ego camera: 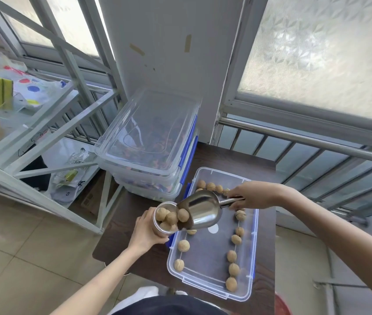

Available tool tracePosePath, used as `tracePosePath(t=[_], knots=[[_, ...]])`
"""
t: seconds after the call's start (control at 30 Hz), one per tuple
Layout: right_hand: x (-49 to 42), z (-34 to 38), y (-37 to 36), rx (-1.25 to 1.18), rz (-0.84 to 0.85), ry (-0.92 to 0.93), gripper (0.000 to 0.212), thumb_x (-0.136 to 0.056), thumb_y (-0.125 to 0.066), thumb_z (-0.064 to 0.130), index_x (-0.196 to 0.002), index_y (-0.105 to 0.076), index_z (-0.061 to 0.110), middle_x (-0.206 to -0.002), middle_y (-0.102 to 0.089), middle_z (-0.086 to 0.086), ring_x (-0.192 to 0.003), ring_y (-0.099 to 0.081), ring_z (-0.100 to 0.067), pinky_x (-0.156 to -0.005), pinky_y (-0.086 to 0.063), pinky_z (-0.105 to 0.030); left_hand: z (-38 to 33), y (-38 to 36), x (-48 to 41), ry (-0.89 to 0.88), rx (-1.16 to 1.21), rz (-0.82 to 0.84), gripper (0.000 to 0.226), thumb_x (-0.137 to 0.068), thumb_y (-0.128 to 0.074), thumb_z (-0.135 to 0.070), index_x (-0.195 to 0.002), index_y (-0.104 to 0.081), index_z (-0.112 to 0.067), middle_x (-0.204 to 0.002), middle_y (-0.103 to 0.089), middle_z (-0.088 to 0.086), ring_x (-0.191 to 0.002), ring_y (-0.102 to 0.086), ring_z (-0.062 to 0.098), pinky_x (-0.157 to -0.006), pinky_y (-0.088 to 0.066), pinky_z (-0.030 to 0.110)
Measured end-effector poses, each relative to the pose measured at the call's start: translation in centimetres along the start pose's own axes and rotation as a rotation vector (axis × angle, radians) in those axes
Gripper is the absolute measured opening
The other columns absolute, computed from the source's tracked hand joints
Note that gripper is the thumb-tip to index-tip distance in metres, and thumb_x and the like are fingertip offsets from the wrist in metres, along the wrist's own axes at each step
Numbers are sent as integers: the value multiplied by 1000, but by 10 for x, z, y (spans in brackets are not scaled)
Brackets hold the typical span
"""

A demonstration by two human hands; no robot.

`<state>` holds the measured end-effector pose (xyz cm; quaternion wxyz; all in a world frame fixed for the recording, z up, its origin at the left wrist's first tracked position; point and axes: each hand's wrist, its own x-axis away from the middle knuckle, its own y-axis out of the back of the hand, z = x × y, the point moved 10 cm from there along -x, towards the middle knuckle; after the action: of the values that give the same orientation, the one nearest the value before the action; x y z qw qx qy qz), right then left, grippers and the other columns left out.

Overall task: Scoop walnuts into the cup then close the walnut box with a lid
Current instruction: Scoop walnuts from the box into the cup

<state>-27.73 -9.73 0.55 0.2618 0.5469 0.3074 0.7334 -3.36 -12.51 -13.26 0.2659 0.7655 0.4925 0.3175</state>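
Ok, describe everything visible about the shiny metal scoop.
The shiny metal scoop looks like polished steel: a rounded, open-fronted bowl with a short tubular handle. The right hand grips the handle. It is tilted mouth-down toward the clear plastic cup, which the left hand holds; a walnut sits at its lip. It hangs above the clear walnut box.

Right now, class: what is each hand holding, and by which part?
The left hand grips the cup around its side. The right hand holds the metal scoop by its handle, tipping walnuts into the cup.
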Motion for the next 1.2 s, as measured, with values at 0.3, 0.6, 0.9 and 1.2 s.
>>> tracePosePath(t=[0.3,0.6,0.9,1.2], knots=[[1,2,21,59,-69,4,20,-93,-50,36,-77,-46,24,-63,-46,8,-64,-43,-18,-53,-29,-25,1,4,-1,15,33,-3,73,-43,-85,-32,-107,-50,-22,-103,-62,-6,-100,-60,19,-90,-48,40],[1,8,30,155,-99,15,21,-93,-48,39,-96,-57,19,-74,-52,5,-75,-49,-21,-54,-30,-26,5,4,3,29,57,-20,72,-42,-85,-32,-105,-51,-22,-101,-64,-4,-98,-63,20,-87,-51,42],[9,11,21,165,-5,35,18,-93,-48,39,-87,-51,23,-77,-54,6,-74,-49,-21,-59,-33,-30,1,7,1,5,54,-47,74,-42,-86,-28,-107,-51,-17,-101,-63,-3,-99,-61,21,-90,-49,44],[3,3,20,99,9,12,22,-93,-49,39,-74,-45,29,-66,-47,9,-69,-46,-18,-59,-32,-29,1,2,-6,-5,29,-9,77,-43,-86,-32,-110,-50,-18,-103,-62,-3,-100,-60,21,-92,-48,44]])
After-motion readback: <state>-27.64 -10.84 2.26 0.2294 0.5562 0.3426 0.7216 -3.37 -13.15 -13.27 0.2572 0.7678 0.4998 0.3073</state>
